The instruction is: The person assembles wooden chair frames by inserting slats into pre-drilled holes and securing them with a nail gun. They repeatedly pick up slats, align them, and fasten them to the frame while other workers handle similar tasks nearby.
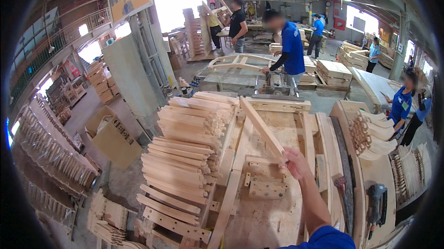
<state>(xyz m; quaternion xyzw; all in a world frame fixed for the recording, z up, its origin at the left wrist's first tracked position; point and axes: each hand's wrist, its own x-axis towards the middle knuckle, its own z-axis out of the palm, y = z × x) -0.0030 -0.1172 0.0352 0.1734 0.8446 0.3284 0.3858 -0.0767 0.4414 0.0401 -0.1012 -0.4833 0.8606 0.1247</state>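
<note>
Slat slants above worktop, right of stack, right hand grasping its near end; left hand unseen, grasp unclear; seemingly a positioning step; next move calls for steady aim.

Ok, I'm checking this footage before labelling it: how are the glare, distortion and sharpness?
In the head view, the large opening at the back is washed out white; in the same view, the rim goes dark and the railing at left tilts and bends; also in the head view, the right hand and the wooden bar it holds look fairly clear, while co-workers' heads are blurred.
</note>
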